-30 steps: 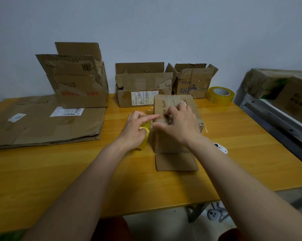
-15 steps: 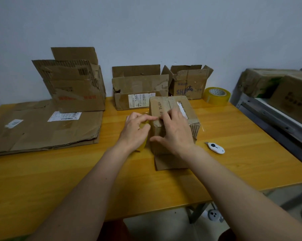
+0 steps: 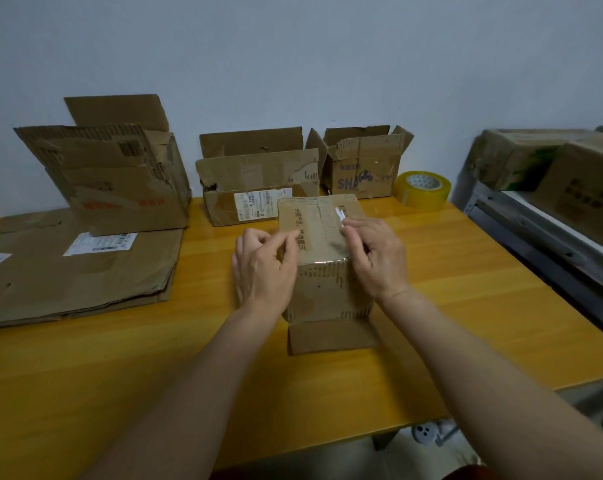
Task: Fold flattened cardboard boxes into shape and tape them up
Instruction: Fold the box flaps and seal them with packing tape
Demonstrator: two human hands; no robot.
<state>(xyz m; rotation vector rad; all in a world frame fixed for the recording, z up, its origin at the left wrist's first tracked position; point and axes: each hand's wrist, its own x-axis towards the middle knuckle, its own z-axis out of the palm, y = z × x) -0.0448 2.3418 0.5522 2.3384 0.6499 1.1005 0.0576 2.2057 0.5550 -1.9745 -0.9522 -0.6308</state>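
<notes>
Flattened cardboard sheets (image 3: 75, 271) lie at the table's (image 3: 120, 375) left edge, with three opened boxes (image 3: 258, 178) along the wall behind. At centre stands the small box (image 3: 322, 258), one flap flat on the table toward the viewer. The left hand (image 3: 262, 268) touches its top left edge, fingers curled; the right hand (image 3: 374, 254) presses the top's right side, fingers bent. A tape roll (image 3: 424, 188) sits at far right.
</notes>
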